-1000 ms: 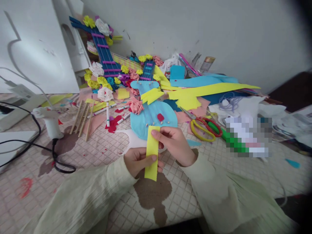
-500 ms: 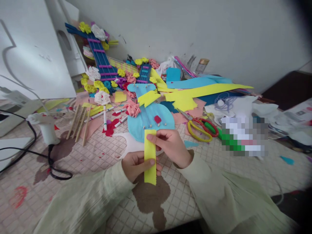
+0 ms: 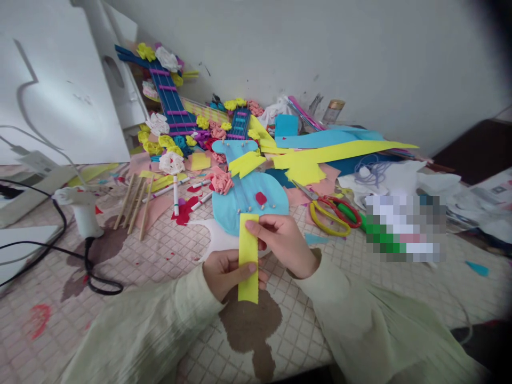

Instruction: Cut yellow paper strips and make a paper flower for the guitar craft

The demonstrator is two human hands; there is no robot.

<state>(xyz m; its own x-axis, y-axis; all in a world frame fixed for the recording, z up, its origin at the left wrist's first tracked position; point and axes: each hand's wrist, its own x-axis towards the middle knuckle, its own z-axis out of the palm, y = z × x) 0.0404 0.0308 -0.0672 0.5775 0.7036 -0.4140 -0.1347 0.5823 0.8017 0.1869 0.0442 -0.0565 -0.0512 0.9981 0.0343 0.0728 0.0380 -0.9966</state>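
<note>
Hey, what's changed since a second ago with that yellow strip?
Very little: the yellow strip leans slightly less, its top tipped a touch leftward. Nothing was taken up or let go: the left hand and right hand keep hold. The scissors and blue guitar shape lie as before.

Probably craft workspace: scissors (image 3: 319,200), markers (image 3: 175,195)

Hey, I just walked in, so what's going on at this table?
A person is holding a yellow strip lengthwise in both hands: the left hand pinches its lower part, the right hand its upper end. Just beyond is a light-blue guitar-shaped piece, with a crumpled pink flower at its left edge and yellow pieces across its neck. Scissors lie to the right; wooden sticks and what looks like a white glue gun are to the left.
</note>
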